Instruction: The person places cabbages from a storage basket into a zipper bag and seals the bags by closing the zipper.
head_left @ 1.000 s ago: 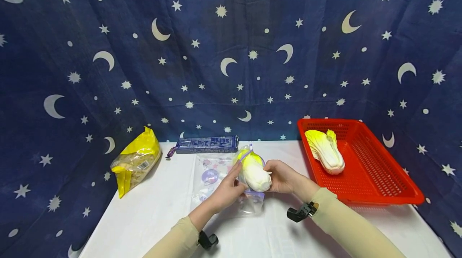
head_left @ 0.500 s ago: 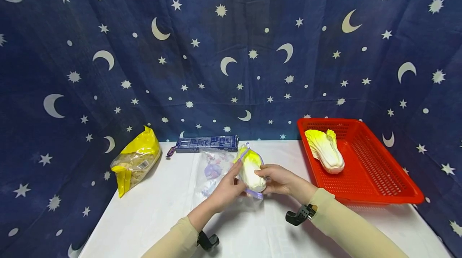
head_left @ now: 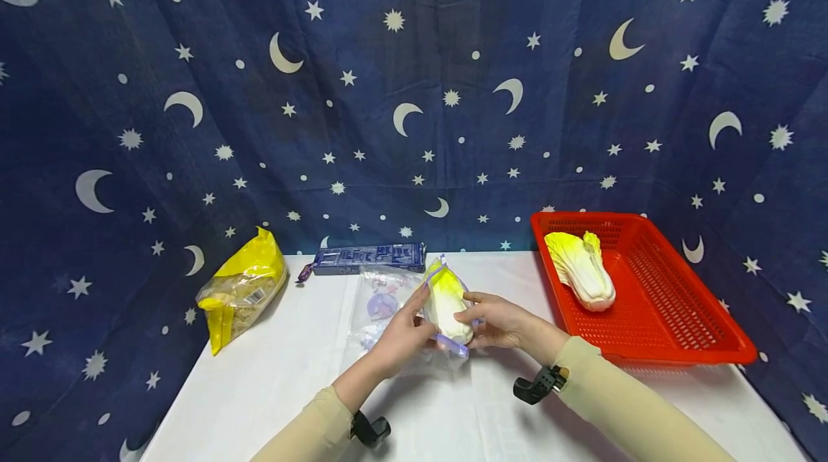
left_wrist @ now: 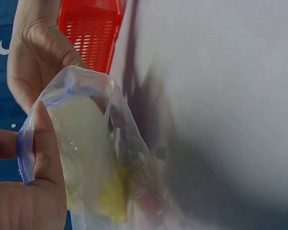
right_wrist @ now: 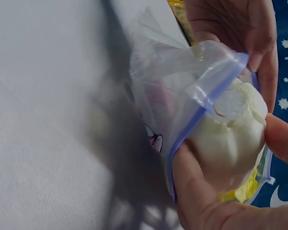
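Note:
A yellow-and-white napa cabbage (head_left: 446,304) lies partly inside a clear zip bag (head_left: 382,304) with a purple zip edge and printed pictures. My left hand (head_left: 406,336) pinches the bag's rim at the left of the opening; in the left wrist view its thumb and a finger (left_wrist: 47,148) are on either side of the purple strip. The cabbage's white base (right_wrist: 230,139) shows in the bag's mouth in the right wrist view. My right hand (head_left: 501,322) grips that base between thumb and fingers. Another napa cabbage (head_left: 582,271) lies in the red basket (head_left: 653,289).
At the left stands a yellow bag with a clear window (head_left: 246,289). A dark blue box (head_left: 371,258) lies along the back of the white table (head_left: 259,397), with a small purple wrapped piece (head_left: 305,274) at its left end. A starry curtain hangs behind.
The cabbage has gone deeper into the zip bag and stands more lengthwise. My right hand has shifted slightly left, its thumb now over the base. My left hand stays at the bag's rim.

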A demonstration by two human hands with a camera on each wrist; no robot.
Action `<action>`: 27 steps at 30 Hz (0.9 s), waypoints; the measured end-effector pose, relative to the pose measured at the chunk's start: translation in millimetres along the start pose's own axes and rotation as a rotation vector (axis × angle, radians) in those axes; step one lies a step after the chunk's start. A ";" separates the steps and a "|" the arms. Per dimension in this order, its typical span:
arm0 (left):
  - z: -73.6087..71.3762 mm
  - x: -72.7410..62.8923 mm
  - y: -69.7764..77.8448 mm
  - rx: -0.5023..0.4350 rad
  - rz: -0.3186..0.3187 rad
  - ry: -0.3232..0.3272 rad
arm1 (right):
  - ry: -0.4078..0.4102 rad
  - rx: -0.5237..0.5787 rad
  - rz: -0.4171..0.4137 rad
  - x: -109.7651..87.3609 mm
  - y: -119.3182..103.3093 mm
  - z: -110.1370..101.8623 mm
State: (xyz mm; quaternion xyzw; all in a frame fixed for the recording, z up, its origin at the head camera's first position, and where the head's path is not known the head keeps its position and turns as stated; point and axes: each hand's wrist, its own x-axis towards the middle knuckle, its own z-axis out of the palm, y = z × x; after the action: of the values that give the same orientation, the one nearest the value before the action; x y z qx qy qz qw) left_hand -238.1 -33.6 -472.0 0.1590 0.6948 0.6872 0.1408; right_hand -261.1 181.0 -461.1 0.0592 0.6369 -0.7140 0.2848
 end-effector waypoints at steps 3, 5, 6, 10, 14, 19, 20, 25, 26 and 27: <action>-0.1 0.1 3.1 -0.038 0.002 -0.010 | 0.017 -0.082 -0.014 -1.0 -0.7 2.9; 0.4 0.1 4.8 -0.067 0.008 -0.021 | 0.037 -0.158 -0.036 -1.8 -1.2 6.0; 0.5 0.0 5.3 -0.077 0.008 -0.022 | 0.054 -0.198 -0.049 -2.0 -1.1 7.8; -0.2 0.3 3.2 -0.099 -0.003 -0.004 | 0.158 -0.336 -0.096 -0.9 1.9 14.1; -1.5 1.8 -1.2 -0.104 -0.019 0.013 | 0.218 -0.438 -0.133 -0.7 8.5 16.6; -2.3 3.7 -3.5 -0.100 -0.016 0.030 | 0.280 -0.503 -0.238 -7.3 9.2 12.5; -2.7 3.8 -3.7 -0.097 -0.017 0.035 | 0.308 -0.514 -0.268 -8.7 8.6 10.7; -5.2 3.2 -2.4 -0.107 -0.023 0.049 | 0.416 -0.517 -0.314 -11.6 12.2 2.3; -5.5 3.0 -1.9 -0.110 -0.023 0.049 | 0.414 -0.494 -0.297 -10.9 15.3 1.4; -5.6 2.8 -1.2 -0.114 -0.024 0.048 | 0.408 -0.461 -0.271 -9.9 19.1 1.1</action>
State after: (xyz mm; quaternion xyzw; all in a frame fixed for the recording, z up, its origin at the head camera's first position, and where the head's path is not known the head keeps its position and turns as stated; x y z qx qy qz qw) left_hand -243.0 -37.5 -473.1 0.1258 0.6595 0.7275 0.1411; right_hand -243.3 182.8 -473.2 0.0495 0.8277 -0.5558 0.0597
